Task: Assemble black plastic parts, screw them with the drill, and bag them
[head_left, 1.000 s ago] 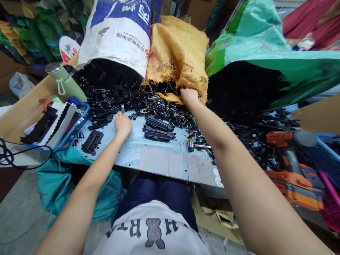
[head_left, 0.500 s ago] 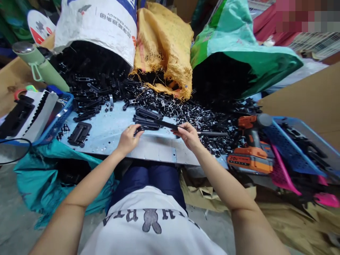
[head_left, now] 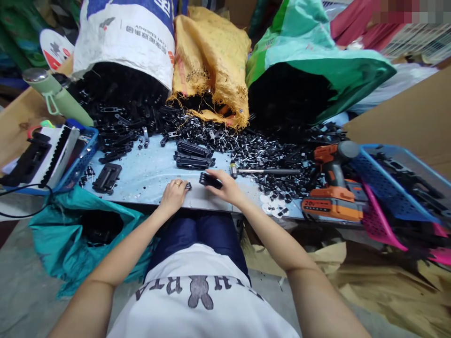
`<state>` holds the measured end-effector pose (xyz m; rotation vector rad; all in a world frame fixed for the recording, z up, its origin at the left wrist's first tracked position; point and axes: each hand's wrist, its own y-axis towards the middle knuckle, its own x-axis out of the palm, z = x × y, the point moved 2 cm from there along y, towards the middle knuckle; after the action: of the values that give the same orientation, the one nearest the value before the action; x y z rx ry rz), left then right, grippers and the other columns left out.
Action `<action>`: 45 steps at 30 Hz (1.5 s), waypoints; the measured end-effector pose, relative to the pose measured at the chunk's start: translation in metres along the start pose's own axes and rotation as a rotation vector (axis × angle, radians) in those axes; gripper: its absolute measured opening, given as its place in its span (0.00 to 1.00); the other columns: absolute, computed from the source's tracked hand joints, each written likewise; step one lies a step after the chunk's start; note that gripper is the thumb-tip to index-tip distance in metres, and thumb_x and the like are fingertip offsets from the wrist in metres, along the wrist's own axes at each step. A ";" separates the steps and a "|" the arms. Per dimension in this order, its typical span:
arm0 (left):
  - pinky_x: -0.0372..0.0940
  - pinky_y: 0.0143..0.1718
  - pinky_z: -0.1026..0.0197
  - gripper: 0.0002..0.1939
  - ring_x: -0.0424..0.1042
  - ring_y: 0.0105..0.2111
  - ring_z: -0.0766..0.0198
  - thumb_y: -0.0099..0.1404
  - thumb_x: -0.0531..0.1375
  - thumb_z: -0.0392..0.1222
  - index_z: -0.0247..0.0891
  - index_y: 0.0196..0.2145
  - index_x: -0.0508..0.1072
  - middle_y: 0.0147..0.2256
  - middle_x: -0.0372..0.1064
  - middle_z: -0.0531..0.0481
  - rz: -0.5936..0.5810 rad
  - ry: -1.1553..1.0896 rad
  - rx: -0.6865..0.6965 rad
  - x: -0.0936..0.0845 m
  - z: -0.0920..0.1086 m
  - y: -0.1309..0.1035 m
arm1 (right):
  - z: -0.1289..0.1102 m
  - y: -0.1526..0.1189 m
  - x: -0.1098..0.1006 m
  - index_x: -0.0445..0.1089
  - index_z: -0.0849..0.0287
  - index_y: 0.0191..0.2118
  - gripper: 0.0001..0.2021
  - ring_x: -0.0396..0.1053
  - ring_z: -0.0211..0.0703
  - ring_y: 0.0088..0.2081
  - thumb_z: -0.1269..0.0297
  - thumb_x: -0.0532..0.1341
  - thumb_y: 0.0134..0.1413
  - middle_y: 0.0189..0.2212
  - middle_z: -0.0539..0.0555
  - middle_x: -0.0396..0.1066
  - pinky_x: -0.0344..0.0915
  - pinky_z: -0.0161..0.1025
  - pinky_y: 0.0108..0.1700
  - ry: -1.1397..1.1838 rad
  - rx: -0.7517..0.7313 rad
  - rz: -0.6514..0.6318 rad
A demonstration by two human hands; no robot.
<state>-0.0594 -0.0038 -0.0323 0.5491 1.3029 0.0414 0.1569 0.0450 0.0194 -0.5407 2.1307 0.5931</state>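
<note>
My left hand point(head_left: 174, 196) is closed near the front edge of the table, pinching a small black part point(head_left: 188, 186) that its fingers mostly hide. Just right of it, my right hand point(head_left: 225, 186) grips a short black plastic piece point(head_left: 211, 180) with stacked, rounded ends. Behind both hands lie several long black folded arms point(head_left: 193, 155) in a neat stack. A hammer point(head_left: 271, 172) rests to the right of my right hand, its head toward me and its dark handle across loose pins.
Loose pins and black parts point(head_left: 253, 145) spread before three sacks, white point(head_left: 123, 42), yellow point(head_left: 211, 51) and green point(head_left: 352, 70). An orange cordless drill point(head_left: 333, 204) stands right, beside a blue basket point(head_left: 398, 188). Another basket point(head_left: 75, 162) and a green bottle point(head_left: 58, 96) are left.
Both hands have come down toward the table edge. My right hand moved left; the long black strip seen in it before no longer shows, and it now holds a short black piece. The hammer's head is uncovered.
</note>
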 end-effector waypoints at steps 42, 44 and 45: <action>0.60 0.20 0.70 0.25 0.61 0.21 0.78 0.63 0.54 0.49 0.33 0.54 0.66 0.42 0.63 0.43 0.081 -1.029 -0.531 -0.030 0.038 0.009 | -0.038 0.006 0.042 0.39 0.50 0.64 0.38 0.63 0.23 0.27 0.39 0.41 0.50 0.42 0.55 0.66 0.66 0.29 0.29 0.976 0.558 -0.162; 0.64 0.30 0.68 0.22 0.66 0.29 0.73 0.63 0.54 0.47 0.33 0.52 0.68 0.39 0.64 0.44 0.124 -0.913 -0.445 -0.038 0.039 0.012 | -0.036 0.004 0.039 0.43 0.52 0.64 0.38 0.62 0.21 0.25 0.39 0.45 0.49 0.42 0.56 0.65 0.65 0.28 0.27 0.946 0.506 -0.168; 0.64 0.36 0.67 0.21 0.66 0.34 0.71 0.64 0.54 0.46 0.33 0.51 0.69 0.38 0.65 0.44 0.132 -0.856 -0.387 -0.042 0.040 0.013 | -0.035 0.004 0.036 0.47 0.53 0.63 0.37 0.62 0.20 0.26 0.40 0.47 0.48 0.44 0.56 0.64 0.66 0.27 0.28 0.883 0.449 -0.161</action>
<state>-0.0313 -0.0207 0.0168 0.2600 0.4036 0.1476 0.1133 0.0213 0.0097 -0.7954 2.8738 -0.2981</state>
